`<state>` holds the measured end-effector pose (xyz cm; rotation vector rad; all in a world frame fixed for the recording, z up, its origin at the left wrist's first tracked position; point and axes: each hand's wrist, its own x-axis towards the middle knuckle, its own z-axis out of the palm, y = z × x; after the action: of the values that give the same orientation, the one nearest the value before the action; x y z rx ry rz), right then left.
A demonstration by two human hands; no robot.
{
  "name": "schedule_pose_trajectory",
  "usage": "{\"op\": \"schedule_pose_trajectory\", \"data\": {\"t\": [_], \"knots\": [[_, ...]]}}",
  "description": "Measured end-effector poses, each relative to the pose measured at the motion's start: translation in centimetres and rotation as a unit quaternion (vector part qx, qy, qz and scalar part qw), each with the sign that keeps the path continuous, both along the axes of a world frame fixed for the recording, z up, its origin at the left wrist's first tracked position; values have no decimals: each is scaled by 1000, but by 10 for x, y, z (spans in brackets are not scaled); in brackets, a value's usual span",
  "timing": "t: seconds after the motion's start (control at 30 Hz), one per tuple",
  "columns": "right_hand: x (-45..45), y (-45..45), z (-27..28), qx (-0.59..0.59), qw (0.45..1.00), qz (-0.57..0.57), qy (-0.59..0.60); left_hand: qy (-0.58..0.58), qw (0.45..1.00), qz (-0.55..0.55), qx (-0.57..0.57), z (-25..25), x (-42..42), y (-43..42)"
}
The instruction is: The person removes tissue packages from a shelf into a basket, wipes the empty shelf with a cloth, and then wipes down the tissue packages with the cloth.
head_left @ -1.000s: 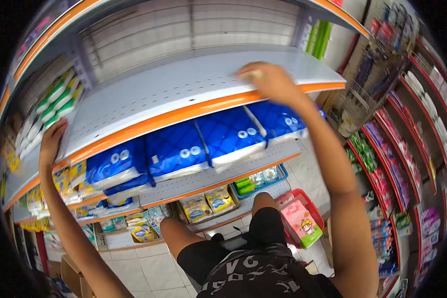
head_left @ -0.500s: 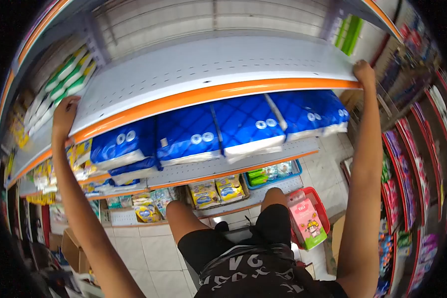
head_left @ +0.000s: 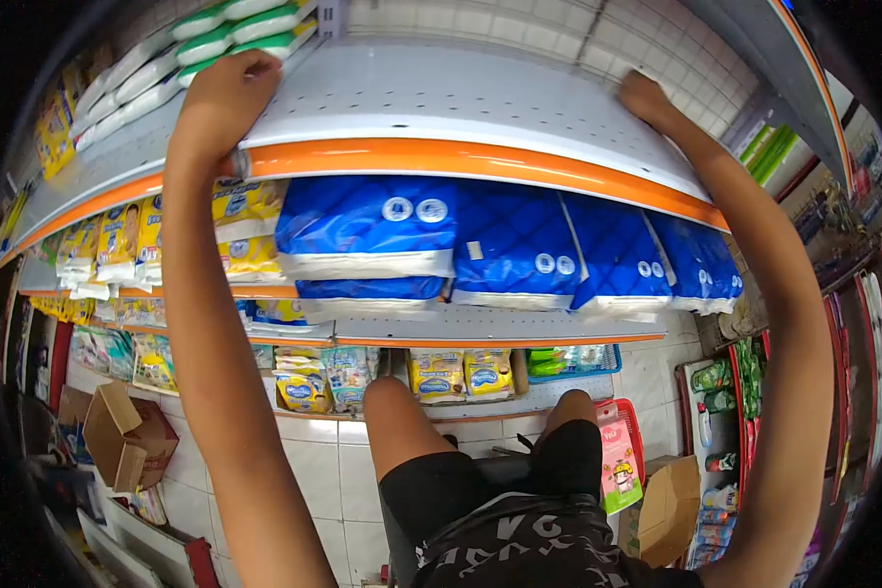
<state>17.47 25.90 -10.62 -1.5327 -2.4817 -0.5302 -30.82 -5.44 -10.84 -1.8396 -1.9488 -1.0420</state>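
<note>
A pale grey shelf panel (head_left: 480, 83) with rows of small slots and an orange front strip spans the space in front of me. My left hand (head_left: 230, 98) is closed at the panel's left end, beside white and green packs (head_left: 233, 34). Its palm is turned away, so anything inside it is hidden. Toward the panel's back right, by the white back wall, is my right hand (head_left: 647, 96); its fingers look bent but are blurred. Below the orange strip lie several large blue packs (head_left: 514, 245) with white lower edges.
Yellow packs (head_left: 118, 240) fill the shelf at left. Lower down are boxed yellow packs (head_left: 436, 375) and a blue basket (head_left: 612, 361). A red basket (head_left: 635, 431) holds a pink pack (head_left: 617, 461). Open cardboard boxes (head_left: 127, 436) stand on the floor; another shelf (head_left: 784, 73) overhangs at upper right.
My right hand has gone from the panel's front right corner to farther back over it. The view has shifted, and the panel appears leveler, its left end nearer my left hand.
</note>
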Motion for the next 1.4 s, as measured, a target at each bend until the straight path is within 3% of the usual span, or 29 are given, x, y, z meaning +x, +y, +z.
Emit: {"op": "schedule_pose_trajectory", "data": {"t": [0.07,0.1,0.17,0.2,0.23,0.27,0.3,0.33,0.37,0.43,0.5,0.6,0.63,0.73,0.83,0.9,0.93,1.07,1.13,1.17,1.23,1.27,1.3,1.4], "knots": [[-116,-64,17,-6,998,51,-45,13,1000,5,-3,1,-1,3],[-158,-54,10,-4,998,52,37,27,1000,8,-5,0,-3,3],[-239,-60,8,-82,990,89,76,28,999,15,-15,1,-6,5],[-303,-35,-2,13,926,76,-370,32,999,15,-22,2,-7,4],[-338,-51,-5,-4,971,137,-194,34,999,27,-22,2,-7,3],[-373,-68,-7,-25,974,224,-23,35,999,20,-18,-1,-6,3],[-382,-114,-4,32,936,342,75,24,999,30,-15,-5,-8,2],[-382,-154,8,-12,951,309,30,14,999,37,-9,-5,-9,2],[-373,-167,7,-10,936,345,62,3,999,21,-24,-3,-10,0],[-342,-174,9,2,923,373,97,-6,999,5,-39,-1,-10,-6],[-297,-169,13,-71,870,469,133,4,999,2,-33,-2,-13,-7],[-190,-125,16,-82,906,403,95,6,999,-26,-37,-3,-22,-4],[-140,-80,7,-16,904,426,40,-14,999,-24,-38,-3,-17,-5],[57,-57,13,-32,963,265,27,-12,998,0,-63,0,-16,-6],[277,-58,8,71,984,41,-161,-6,999,-1,-51,-1,-12,-4],[390,-69,-6,90,987,-80,-104,-5,999,-15,-45,-2,-14,-1],[372,-111,-3,95,964,-176,178,-6,999,-12,-43,-2,-15,0],[362,-100,0,93,966,-203,133,0,998,-7,-56,-1,-11,3],[419,-2,-26,55,972,-230,5,12,999,-17,-51,-4,-19,8],[398,11,-22,55,955,-184,-226,13,999,-15,-48,-4,-18,7],[263,-37,-3,46,990,-128,-48,20,999,-10,-37,-4,-11,5],[222,-17,-15,51,995,-72,47,22,999,-12,-34,-1,-8,5],[158,-33,-1,3,999,31,18,14,999,-6,-38,0,-5,4],[-23,-73,23,-84,989,78,-88,6,1000,-4,-27,-3,-7,4]]}}
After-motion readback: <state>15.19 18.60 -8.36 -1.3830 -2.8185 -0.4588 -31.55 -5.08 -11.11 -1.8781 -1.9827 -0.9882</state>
